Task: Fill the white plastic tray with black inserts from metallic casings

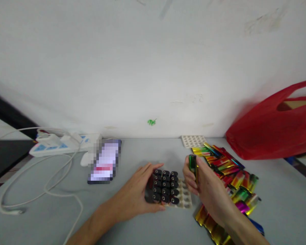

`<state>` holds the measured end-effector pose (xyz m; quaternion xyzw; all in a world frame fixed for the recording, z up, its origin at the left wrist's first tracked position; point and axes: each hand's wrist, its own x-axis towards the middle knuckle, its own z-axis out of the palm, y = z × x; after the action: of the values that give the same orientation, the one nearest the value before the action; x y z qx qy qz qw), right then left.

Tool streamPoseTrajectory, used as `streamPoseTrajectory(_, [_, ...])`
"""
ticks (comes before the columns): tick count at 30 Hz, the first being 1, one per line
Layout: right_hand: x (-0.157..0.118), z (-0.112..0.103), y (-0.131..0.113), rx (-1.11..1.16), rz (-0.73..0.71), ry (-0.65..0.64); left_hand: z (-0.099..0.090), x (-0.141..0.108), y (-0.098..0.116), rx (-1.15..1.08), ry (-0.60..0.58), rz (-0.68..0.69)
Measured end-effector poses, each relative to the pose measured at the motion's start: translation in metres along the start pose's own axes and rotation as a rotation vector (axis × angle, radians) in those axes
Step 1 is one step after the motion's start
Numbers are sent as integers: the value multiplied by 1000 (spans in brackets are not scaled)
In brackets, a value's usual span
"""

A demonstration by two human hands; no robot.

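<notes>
A pale tray with rows of round pockets lies on the table, and several black-topped pieces stand in its left part. My left hand wraps round the tray's left end, thumb along the near edge and fingers along the far one. My right hand is closed on a shiny green and gold piece just right of the tray. Beneath and beyond that hand lies a pile of shiny coloured metallic pieces, partly hidden by the wrist.
Another pale tray is against the wall. At the right stands a red bag. On the left are a phone, a white power strip and a looped white cable.
</notes>
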<state>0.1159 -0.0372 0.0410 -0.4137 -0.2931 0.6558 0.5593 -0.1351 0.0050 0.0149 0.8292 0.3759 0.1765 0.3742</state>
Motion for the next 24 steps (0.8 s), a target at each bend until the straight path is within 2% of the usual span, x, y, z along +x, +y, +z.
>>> streamPoseTrajectory(3, [-2, -2, -2, 65, 93, -114, 1, 0, -1, 7, 11, -1])
streamPoseTrajectory(7, [1, -7, -1, 144, 98, -221, 0, 1, 2, -5, 19, 5])
streamPoseTrajectory(11, [3, -11, 6, 199, 117, -239, -1, 1, 2, -12, 23, 12])
streamPoseTrajectory(16, [0, -16, 16, 268, 143, -191, 1, 1, -1, 9, 6, 1])
streamPoseTrajectory(24, [-4, -11, 7, 364, 228, -216, 0, 0, 1, 2, 9, 12])
